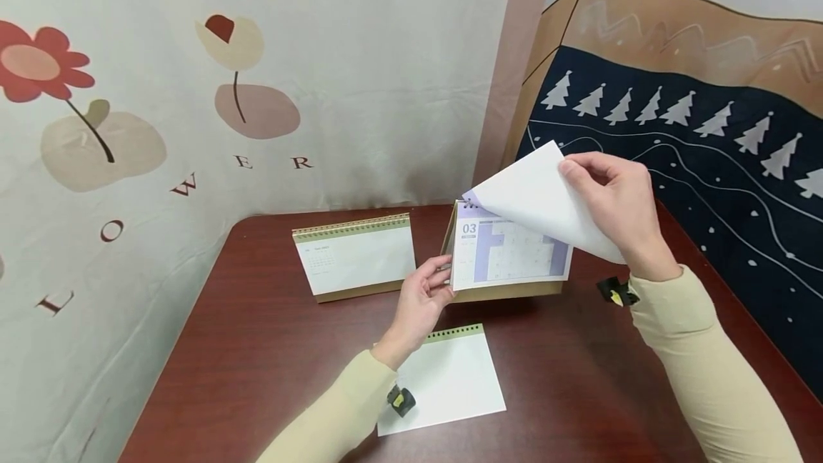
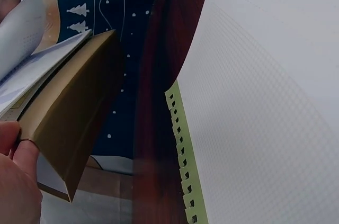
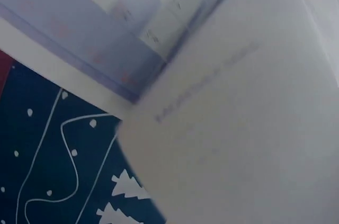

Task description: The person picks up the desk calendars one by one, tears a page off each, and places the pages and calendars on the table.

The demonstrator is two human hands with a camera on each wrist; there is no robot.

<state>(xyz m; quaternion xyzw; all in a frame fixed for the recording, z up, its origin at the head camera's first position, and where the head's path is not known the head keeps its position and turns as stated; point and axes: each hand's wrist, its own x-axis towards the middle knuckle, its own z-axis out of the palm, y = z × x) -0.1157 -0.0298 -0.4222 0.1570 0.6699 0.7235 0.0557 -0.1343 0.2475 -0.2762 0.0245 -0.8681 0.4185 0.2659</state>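
A desk calendar [image 1: 524, 252] with purple print stands at the right of the table, its page marked 03 facing forward. My left hand [image 1: 421, 299] grips its lower left edge; in the left wrist view the fingers [image 2: 24, 155] hold the brown cardboard stand [image 2: 77, 99]. Between right thumb and fingers I pinch a lifted page [image 1: 534, 195], which curls up and rightward from the top binding. That right hand [image 1: 614, 198] is above the calendar's right side. The right wrist view shows the raised page [image 3: 238, 123] close up and blurred, with the hand out of sight.
A second desk calendar [image 1: 363, 259] with a green top band stands to the left. Nearer me, a loose white sheet [image 1: 459, 377] with a green punched edge lies on the dark red table [image 1: 257, 349], partly under my left forearm. Printed curtains [image 1: 398, 91] hang behind.
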